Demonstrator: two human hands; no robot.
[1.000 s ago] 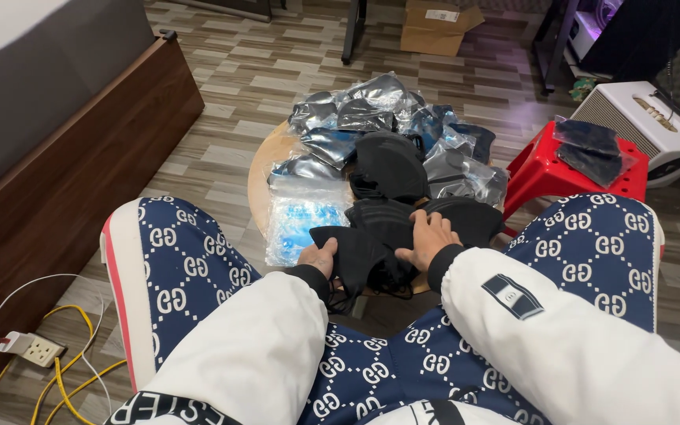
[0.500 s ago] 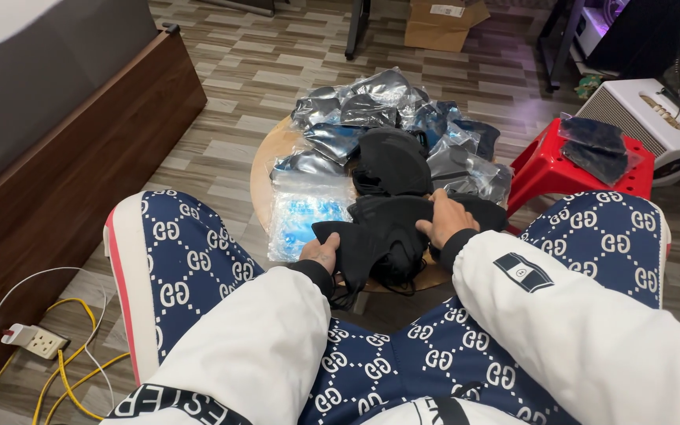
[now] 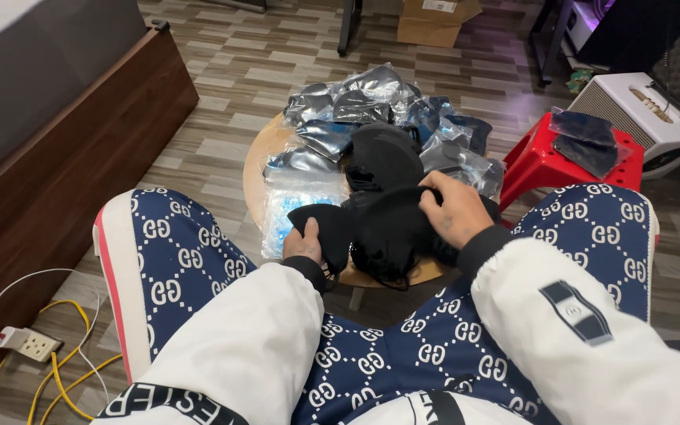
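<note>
1. While seated over the small round wooden table (image 3: 260,161), both hands at work on one black fabric piece (image 3: 379,228), prob. a cloth face mask, at the near edge of the tabletop.
2. Left hand (image 3: 304,242): fingers curled shut round the piece's left lobe, thumb side hidden under the cloth, grip firm by the look of it.
3. Right hand (image 3: 452,211): fingers bent and closed over the upper right edge, pinching or pressing it down; exact finger gap not visible from this angle.
4. Piece itself: spread between the two hands, partly on the table, lower edge w/ thin loops hanging off the rim toward the lap.
5. Done so far, judging by layout: heap of clear plastic bags (image 3: 371,106) w/ dark contents on the far half of the table, seemingly already packed; two more dark bagged items on the red plastic stool (image 3: 541,161) to the right.
6. Left: a stack of loose black pieces (image 3: 387,153) just behind the held one, unbagged; pale blue-white packet (image 3: 297,205) flat beside the left hand, touching the fabric.
7. Est. midway: bagged pile big, loose stack small but not gone.
</note>
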